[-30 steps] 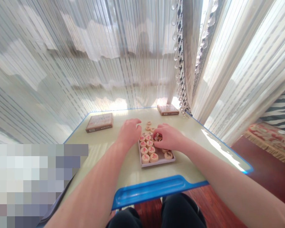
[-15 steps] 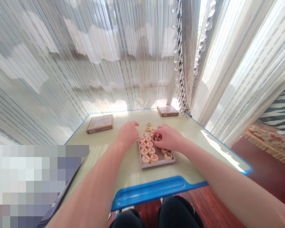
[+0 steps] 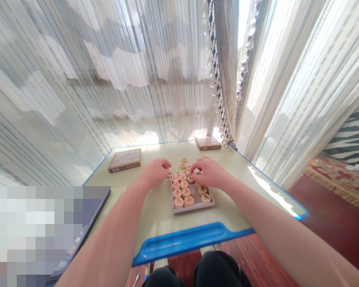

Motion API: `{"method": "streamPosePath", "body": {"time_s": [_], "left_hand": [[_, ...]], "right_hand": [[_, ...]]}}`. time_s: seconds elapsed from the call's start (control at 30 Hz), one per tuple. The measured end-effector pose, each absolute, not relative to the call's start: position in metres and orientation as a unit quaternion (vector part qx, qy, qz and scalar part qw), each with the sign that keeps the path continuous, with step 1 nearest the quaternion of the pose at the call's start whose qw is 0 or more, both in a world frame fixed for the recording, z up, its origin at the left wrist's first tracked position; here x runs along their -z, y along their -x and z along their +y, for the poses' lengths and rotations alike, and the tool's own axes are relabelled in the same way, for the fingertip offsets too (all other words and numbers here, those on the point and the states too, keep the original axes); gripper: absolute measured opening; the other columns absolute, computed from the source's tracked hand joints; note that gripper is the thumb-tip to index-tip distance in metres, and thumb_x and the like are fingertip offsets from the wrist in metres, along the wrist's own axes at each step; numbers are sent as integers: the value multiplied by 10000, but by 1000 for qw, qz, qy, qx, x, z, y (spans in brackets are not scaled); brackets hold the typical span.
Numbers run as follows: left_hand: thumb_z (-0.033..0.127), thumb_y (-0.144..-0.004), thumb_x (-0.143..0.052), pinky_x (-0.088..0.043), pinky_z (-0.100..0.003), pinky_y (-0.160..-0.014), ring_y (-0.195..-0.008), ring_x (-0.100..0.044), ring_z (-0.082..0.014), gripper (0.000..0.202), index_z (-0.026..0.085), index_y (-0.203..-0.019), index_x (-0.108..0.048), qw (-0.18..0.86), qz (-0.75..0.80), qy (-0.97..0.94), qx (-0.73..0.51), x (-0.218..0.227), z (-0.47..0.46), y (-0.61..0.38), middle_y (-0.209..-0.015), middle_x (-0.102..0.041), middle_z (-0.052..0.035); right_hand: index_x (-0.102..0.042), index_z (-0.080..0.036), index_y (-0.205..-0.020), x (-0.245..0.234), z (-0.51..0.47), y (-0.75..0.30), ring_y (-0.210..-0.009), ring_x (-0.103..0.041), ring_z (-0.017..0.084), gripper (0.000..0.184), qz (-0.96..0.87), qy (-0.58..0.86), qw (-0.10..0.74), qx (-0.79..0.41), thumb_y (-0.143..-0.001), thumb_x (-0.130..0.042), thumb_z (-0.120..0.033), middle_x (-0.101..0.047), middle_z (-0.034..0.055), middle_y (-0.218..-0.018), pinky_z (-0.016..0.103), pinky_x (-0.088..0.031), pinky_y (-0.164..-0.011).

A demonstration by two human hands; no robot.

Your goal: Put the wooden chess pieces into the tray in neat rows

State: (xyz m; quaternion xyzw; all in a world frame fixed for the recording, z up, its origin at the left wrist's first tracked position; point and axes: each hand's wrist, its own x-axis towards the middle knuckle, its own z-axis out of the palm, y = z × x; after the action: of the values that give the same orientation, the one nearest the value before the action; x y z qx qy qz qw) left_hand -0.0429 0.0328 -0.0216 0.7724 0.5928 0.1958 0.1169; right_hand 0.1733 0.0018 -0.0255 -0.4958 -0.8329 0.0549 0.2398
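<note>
A shallow light box (image 3: 194, 207) on the table holds round wooden xiangqi pieces. Red-marked ones, such as this piece (image 3: 188, 201), fill two columns at its left; black-marked ones, such as this piece (image 3: 206, 198), line its right side. My right hand (image 3: 208, 172) is over the box's far right part, thumb and fingers closed around a piece mostly hidden by the hand. Left of the box, my left hand (image 3: 158, 172) hovers with fingers loosely bent and apart, nothing visible in them. A loose piece (image 3: 169, 174) lies by its fingertips. More loose pieces (image 3: 183, 166) lie beyond the box.
Two flat brown boxes lie on the table, one at the far left (image 3: 125, 160) and one at the far right (image 3: 208, 143). The table's near edge has a blue molded tray (image 3: 185, 240). A dark-edged, blurred-out object (image 3: 92, 215) occupies the left. Striped curtains (image 3: 155, 79) hang behind.
My left hand has drawn slightly left, away from the box, uncovering a loose piece. My right hand has shifted toward the box's far edge, leaving more black-marked pieces visible. The view has turned slightly.
</note>
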Motion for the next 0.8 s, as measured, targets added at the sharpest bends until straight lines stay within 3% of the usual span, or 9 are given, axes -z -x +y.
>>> {"method": "streamPosePath", "body": {"time_s": [0.13, 0.33, 0.63, 0.8], "left_hand": [[218, -645, -496, -448, -252, -634, -709, -596, -164, 250, 210, -816, -679, 150, 599, -770, -158, 17, 29, 42, -797, -668, -16], [258, -642, -512, -435, -254, -627, -692, -588, -160, 252, 216, -826, -679, 165, 596, -772, -149, 18, 30, 44, -773, -654, -11], [268, -613, -576, -450, -259, -656, -700, -587, -158, 304, 212, -902, -651, 166, 580, -779, -171, 23, 34, 50, -829, -659, -14], [357, -614, -615, -457, -268, -650, -701, -587, -166, 347, 219, -930, -659, 150, 587, -775, -179, 25, 36, 50, -857, -659, -28]], "right_hand": [[-698, -233, -733, 27, 0, -173, -803, -515, 182, 133, -832, 501, 229, -61, -690, -582, -280, -602, 21, -711, 266, -378, -668], [-714, -237, -791, 29, -1, -168, -853, -529, 189, 163, -843, 493, 208, -59, -730, -567, -273, -630, 32, -765, 270, -399, -702], [-697, -222, -733, 32, 1, -167, -815, -541, 193, 124, -840, 495, 214, -56, -715, -595, -291, -634, 36, -737, 281, -412, -689], [-708, -227, -739, 32, 2, -168, -808, -548, 197, 125, -846, 483, 218, -56, -680, -624, -297, -646, 30, -723, 279, -415, -685]]}}
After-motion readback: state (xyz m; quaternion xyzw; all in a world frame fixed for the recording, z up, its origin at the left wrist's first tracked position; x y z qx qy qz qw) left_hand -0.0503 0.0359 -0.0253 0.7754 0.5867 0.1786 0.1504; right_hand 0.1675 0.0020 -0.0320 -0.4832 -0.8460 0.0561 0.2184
